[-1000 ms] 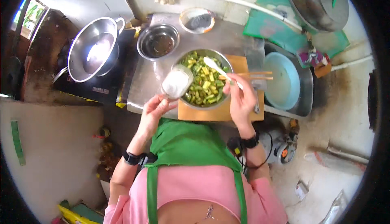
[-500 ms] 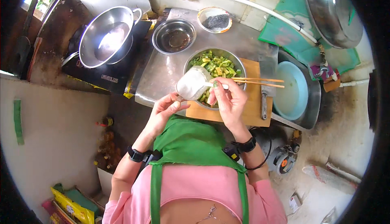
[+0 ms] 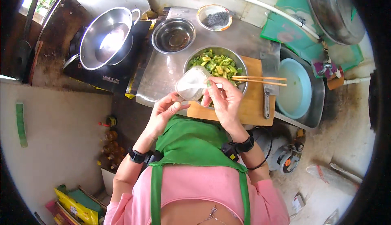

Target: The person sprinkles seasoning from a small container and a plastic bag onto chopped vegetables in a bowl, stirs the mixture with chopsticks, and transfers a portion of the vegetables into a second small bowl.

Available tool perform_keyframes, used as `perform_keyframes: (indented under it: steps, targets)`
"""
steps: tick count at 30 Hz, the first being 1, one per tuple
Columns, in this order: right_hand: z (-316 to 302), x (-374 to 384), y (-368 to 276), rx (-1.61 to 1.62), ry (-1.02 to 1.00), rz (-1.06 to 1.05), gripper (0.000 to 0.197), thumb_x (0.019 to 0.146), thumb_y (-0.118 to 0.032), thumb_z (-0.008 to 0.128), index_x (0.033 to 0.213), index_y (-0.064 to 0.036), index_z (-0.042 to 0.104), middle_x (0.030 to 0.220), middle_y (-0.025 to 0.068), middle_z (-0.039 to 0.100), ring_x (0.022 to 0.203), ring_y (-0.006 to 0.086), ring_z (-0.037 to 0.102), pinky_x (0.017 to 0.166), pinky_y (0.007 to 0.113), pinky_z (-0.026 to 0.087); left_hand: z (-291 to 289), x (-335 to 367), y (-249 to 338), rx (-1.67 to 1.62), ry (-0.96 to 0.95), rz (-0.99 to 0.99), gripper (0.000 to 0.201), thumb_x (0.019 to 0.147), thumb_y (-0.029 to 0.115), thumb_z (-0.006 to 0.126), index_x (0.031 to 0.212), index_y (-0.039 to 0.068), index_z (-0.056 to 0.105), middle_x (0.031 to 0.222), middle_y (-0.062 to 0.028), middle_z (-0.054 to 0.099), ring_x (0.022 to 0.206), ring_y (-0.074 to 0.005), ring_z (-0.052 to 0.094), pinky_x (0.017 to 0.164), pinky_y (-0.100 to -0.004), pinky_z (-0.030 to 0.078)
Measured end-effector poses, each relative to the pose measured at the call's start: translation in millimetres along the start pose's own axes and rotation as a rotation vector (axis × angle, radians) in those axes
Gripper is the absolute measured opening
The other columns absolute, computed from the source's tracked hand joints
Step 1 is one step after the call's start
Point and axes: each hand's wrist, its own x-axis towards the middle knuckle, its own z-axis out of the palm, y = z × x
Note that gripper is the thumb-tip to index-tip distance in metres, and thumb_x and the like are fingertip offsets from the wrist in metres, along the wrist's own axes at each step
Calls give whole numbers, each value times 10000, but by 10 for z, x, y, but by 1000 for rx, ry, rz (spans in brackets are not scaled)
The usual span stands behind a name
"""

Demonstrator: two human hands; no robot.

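Head view: jar (image 3: 190, 93) of white powder (image 3: 194, 78) sits over the bowl's near-left rim, left hand (image 3: 165, 111) gripping it by the fingers. Right hand (image 3: 225, 102) pinches the spoon (image 3: 219, 86), scoop end in the jar. Main risk: jar looks tipped and the hold light, so a slip or spoon knock could dump powder on the greens (image 3: 220, 62). An overfull scoop could shed grains too. Bowl (image 3: 242, 71) stands on the board's left part, apparently unsteadied; a wrist bump could shift it toward the tabletop's (image 3: 163, 71) front edge. Chopsticks (image 3: 260, 78) lie across the bowl's right rim, ends past the board's (image 3: 252, 111) right edge; a sleeve snag could flip them. Knife (image 3: 266, 106) handle points to the board's front-right corner, easily nudged by a rightward swing.
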Motion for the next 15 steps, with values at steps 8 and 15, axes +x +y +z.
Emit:
perform_keyframes:
  steps: [8, 15]
  targets:
    - [-20, 22, 18, 91, 32, 78, 147, 895, -78, 535, 994, 29, 558, 662, 67, 582, 521, 97, 552, 472, 215, 453, -36, 61, -13, 7, -22, -4, 157, 885, 140, 550, 959, 3, 572, 1261, -95, 468, 1116, -209, 485, 958, -409, 428]
    - [-326, 6, -49, 159, 146, 16, 172, 895, -131, 544, 990, 10, 570, 664, 78, 584, 490, 117, 534, 452, 237, 444, -49, 57, -27, -25, 109, -35, 130, 907, 158, 514, 920, 33, 547, 1115, -98, 559, 1099, -286, 524, 930, -467, 442]
